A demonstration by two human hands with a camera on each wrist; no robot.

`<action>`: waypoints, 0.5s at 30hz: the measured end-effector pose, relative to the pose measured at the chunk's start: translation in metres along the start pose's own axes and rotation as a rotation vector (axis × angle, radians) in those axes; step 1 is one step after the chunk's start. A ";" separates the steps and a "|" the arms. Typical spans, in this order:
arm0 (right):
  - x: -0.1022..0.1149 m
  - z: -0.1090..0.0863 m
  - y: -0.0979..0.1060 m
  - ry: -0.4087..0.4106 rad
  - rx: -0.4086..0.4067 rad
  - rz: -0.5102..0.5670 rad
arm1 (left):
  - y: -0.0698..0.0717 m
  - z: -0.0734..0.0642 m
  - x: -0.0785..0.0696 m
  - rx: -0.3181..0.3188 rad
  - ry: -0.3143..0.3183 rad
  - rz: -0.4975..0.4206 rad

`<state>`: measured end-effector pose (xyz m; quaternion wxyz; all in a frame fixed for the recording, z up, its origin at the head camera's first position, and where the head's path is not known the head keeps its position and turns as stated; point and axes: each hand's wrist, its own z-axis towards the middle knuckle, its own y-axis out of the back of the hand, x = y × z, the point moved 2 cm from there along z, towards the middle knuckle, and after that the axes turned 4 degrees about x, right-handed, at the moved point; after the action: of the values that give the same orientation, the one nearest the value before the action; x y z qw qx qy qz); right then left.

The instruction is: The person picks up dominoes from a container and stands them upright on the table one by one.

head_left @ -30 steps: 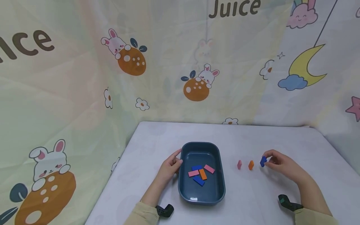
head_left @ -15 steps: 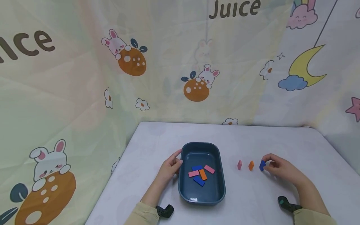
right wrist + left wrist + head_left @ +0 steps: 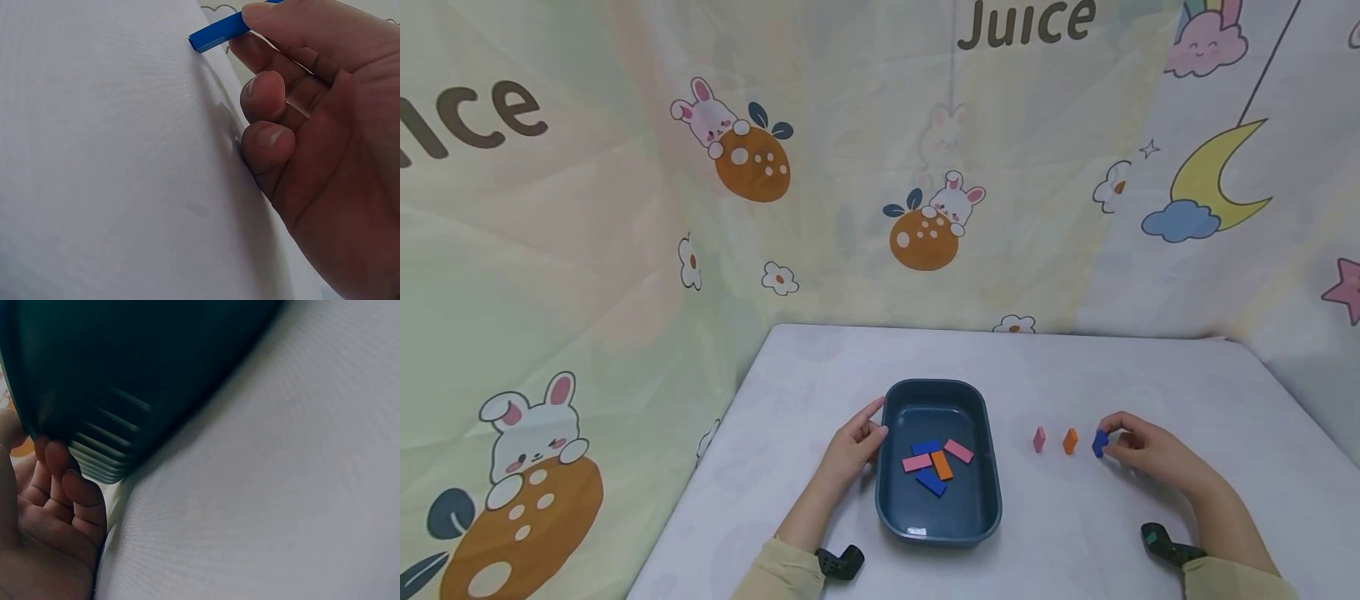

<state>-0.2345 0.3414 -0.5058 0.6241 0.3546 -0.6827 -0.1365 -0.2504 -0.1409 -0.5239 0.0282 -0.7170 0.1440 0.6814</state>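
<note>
My left hand (image 3: pixel 850 447) holds the left rim of a dark blue-green plastic tray (image 3: pixel 940 515). In the left wrist view its fingertips (image 3: pixel 60 456) are bent against the ribbed outer wall of the tray, with the thumb at the rim. To the right, my right hand (image 3: pixel 1157 454) pinches a small blue block (image 3: pixel 1099 443) between thumb and fingers. This block stands on end, its lower end right at the white tabletop, as the right wrist view also shows the blue block (image 3: pixel 219 32). Left of it, an orange block (image 3: pixel 1070 442) and a pink block (image 3: pixel 1039 440) stand upright in a row.
Several flat blocks lie inside the tray, among them a pink one (image 3: pixel 958 451), an orange one (image 3: pixel 941 465) and a blue one (image 3: pixel 930 482). A white-covered table (image 3: pixel 850 358) bears everything, and a printed cloth (image 3: pixel 842 167) hangs behind it.
My right hand has brought the blue block slightly left and down, into line with the orange and pink ones. Over the last half second it stays still. My left hand and the tray have not moved.
</note>
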 end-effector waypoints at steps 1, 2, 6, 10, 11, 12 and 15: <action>0.000 0.000 0.000 -0.004 0.002 0.005 | 0.000 0.000 0.000 0.000 -0.001 0.000; 0.000 0.000 0.000 -0.006 0.005 0.009 | 0.000 0.000 0.000 0.000 0.000 -0.001; -0.002 0.000 -0.001 -0.009 0.011 0.008 | 0.000 -0.001 0.000 -0.001 0.001 0.006; -0.001 -0.002 -0.001 -0.008 0.015 0.007 | 0.000 -0.001 0.000 -0.001 -0.003 0.010; -0.001 -0.002 -0.001 -0.015 0.013 0.009 | 0.000 -0.001 -0.001 0.000 -0.004 0.010; 0.000 -0.002 -0.001 -0.015 0.016 0.008 | 0.000 -0.001 -0.001 0.000 -0.004 0.010; -0.001 -0.003 -0.001 -0.034 0.016 0.006 | 0.000 -0.001 -0.002 0.001 -0.003 0.009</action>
<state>-0.2314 0.3417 -0.5064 0.6099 0.3552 -0.6954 -0.1353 -0.2490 -0.1408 -0.5221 0.0256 -0.7155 0.1473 0.6824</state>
